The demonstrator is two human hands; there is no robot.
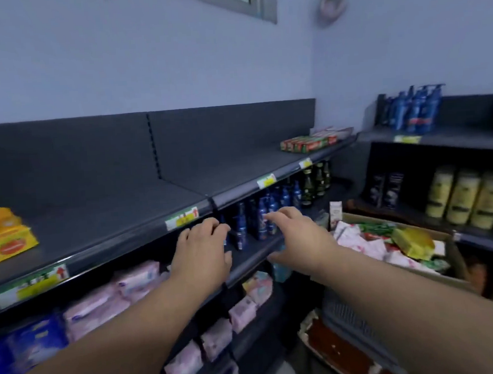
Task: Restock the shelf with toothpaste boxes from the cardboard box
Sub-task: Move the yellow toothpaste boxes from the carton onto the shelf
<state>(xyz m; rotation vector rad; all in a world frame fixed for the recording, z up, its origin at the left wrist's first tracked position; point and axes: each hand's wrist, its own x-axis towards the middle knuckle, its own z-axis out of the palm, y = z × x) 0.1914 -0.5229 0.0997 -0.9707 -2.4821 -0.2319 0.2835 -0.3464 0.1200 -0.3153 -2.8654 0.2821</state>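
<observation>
A row of red and green toothpaste boxes (309, 143) lies at the far right end of the dark top shelf (141, 206). An open cardboard box (451, 254) at the right holds mixed packets, with green and red boxes (376, 228) among them. My left hand (201, 250) hovers in front of the shelf edge, fingers loosely bent and holding nothing. My right hand (297, 236) reaches forward beside it, fingers spread and relaxed, also holding nothing. Both hands are in front of the blue bottles, left of the cardboard box.
Blue bottles (259, 218) and dark green bottles (315, 182) stand on the second shelf. Yellow and orange packs (3, 236) lie at the top shelf's left. Pink packets (107, 298) fill lower shelves. A right-hand rack holds blue pump bottles (415, 110) and yellow jars (467, 197).
</observation>
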